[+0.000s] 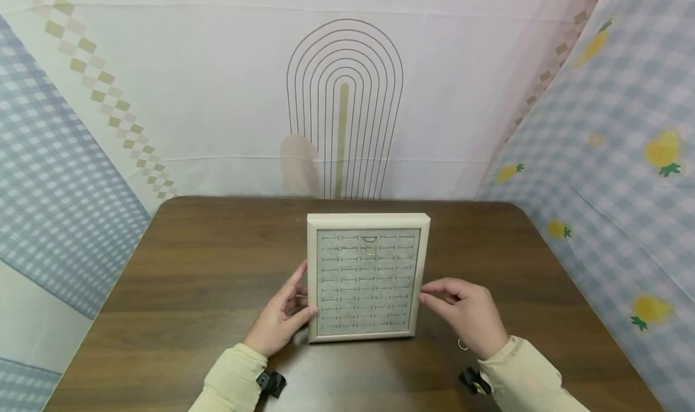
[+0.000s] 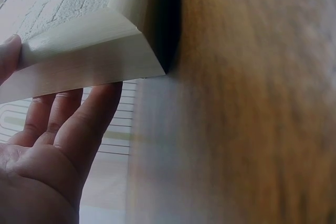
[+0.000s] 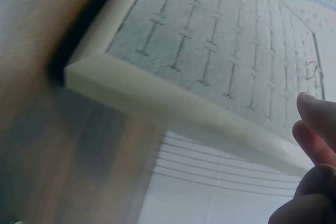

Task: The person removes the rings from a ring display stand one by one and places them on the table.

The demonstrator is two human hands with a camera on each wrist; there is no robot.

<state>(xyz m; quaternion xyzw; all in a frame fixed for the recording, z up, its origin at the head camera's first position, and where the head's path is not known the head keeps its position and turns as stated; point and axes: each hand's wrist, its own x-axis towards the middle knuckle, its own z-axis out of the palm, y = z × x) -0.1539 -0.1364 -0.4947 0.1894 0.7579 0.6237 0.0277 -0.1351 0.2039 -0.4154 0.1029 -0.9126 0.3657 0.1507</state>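
A cream-framed ring display box (image 1: 365, 285) with a grey slotted lining stands tilted up on the table. Two rings sit in its upper middle slots: a silver-looking ring (image 1: 370, 239) and, just below it, a gold ring (image 1: 371, 252). My left hand (image 1: 279, 318) grips the box's left side, its thumb on the front edge and the other fingers at the side and behind. At the right edge is my right hand (image 1: 467, 312), thumb and forefinger close together; whether they pinch anything is hidden. Another gold ring (image 1: 463, 344) lies on the table by my right wrist.
The brown wooden table (image 1: 217, 249) has rounded far corners. Behind it hangs a white patterned cloth (image 1: 217, 98), with blue checked cloth (image 1: 597, 189) at the sides. Black wrist cameras (image 1: 271, 383) sit below both hands. A small shiny object (image 1: 480, 388) shows beside the right one.
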